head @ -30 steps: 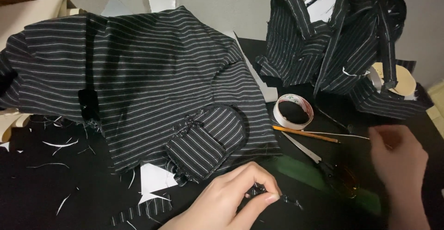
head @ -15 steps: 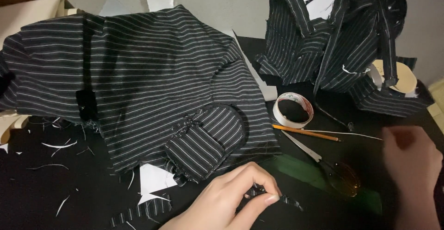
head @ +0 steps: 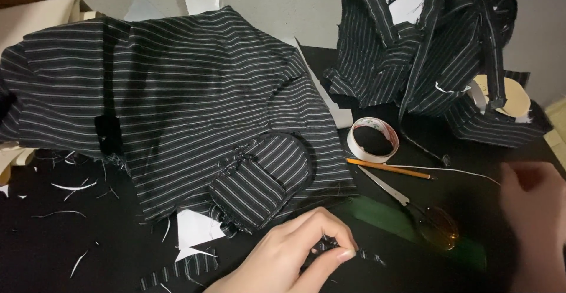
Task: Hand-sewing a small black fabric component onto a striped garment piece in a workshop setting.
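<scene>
The left hand [head: 295, 252] pinches a thin striped strip [head: 348, 254]; better keep it flat. The right hand [head: 539, 210] is blurred, grip unclear.

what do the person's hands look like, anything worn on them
Both hands are bare: no gloves, rings or watch show. The left hand has short, neat nails with a pale, glossy look, and no sleeve reaches its visible wrist. The right hand is blurred at the frame's edge, so its nails cannot be made out; no sleeve shows there either.
</scene>
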